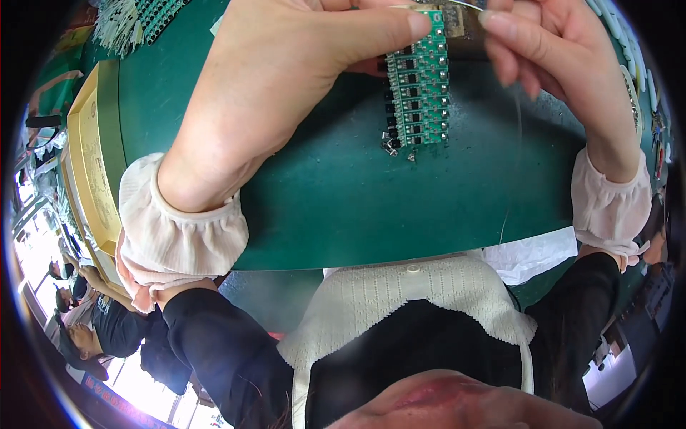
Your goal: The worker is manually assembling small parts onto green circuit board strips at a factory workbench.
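My left hand (286, 57) is closed on a green circuit board strip (421, 100), its thumb pressed on the strip's far end. Rows of small black chips and shiny solder dots run along the strip, which lies lengthwise over the green tabletop. Loose small metal-and-black parts (389, 145) sit by its near end. To the right of the strip, my right hand (550, 50) pinches a thin white wire (468, 4) between thumb and fingers. That wire runs toward the strip's far end, and its other end is out of view. Beyond the strip is a brownish, stained block (454, 23), partly hidden.
At the far left lie more green boards (153, 18) with bundled white wires (114, 28). A yellow box (89, 150) stands along the left edge. White sheeting (532, 257) hangs at the near right edge. Pale strips (629, 36) line the far right. Other people (93, 322) sit at left.
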### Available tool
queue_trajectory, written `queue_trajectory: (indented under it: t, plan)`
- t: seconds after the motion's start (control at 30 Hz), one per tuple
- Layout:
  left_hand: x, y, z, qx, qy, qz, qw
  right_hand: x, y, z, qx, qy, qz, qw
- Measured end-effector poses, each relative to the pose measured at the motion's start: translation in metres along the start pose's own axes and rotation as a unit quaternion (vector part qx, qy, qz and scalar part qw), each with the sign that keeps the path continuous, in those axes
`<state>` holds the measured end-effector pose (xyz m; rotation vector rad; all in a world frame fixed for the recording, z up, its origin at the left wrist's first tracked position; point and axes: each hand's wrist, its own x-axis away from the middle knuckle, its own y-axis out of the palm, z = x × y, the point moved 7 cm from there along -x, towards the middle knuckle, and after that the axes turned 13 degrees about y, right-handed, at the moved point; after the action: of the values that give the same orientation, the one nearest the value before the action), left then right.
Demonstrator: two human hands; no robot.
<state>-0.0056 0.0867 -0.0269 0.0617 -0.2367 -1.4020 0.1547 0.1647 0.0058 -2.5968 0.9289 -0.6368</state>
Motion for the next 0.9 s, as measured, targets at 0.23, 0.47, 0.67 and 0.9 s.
queue_trajectory:
  t: [0.23,0.47,0.67,0.9]
  plan:
    - [0.011,0.003,0.019,0.020,0.040,0.010,0.999,0.014,0.010,-0.014,-0.020,-0.038,0.015,0.999]
    - [0.013,0.002,0.023,0.039,0.066,0.024,0.997,0.015,0.006,-0.013,-0.039,-0.073,0.033,0.996]
    - [0.013,0.003,0.023,0.049,0.071,0.017,0.996,0.016,0.005,-0.014,-0.055,-0.103,0.049,0.992]
    - [0.012,0.002,0.026,0.041,0.092,0.020,0.995,0.014,0.007,-0.011,-0.067,-0.128,0.067,0.987]
